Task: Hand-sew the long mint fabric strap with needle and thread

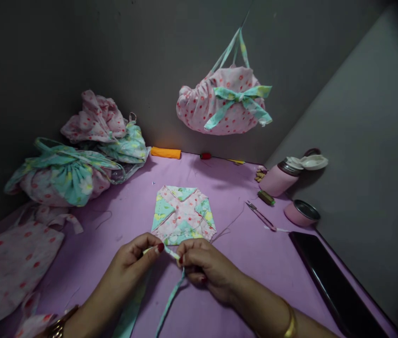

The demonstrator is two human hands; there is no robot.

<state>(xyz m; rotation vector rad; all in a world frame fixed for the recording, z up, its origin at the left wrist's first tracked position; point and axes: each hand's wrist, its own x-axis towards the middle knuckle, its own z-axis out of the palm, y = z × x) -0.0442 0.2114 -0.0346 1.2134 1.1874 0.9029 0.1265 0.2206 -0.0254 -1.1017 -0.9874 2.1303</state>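
Between my hands runs a narrow teal fabric strip (171, 252), one end of which hangs down toward the table's near edge. My left hand (133, 258) pinches it between thumb and forefinger. Close by, my right hand (207, 267) grips the same strip with curled fingers. Just beyond them lies a patchwork fabric piece (184, 211) in pink and teal floral print, its corners folded and stitched. Loose thread trails from that piece to the right. Wider teal cloth (131, 305) shows partly beneath my left forearm.
Cloth bundles (68, 173) sit at the back left, with pink dotted fabric (19, 258) nearer. A dotted bag (223, 101) hangs at the wall. Rightward are thread snips (260, 216), a green spool (266, 197), a pink flask (279, 178), its cup (300, 213) and a black case (332, 281).
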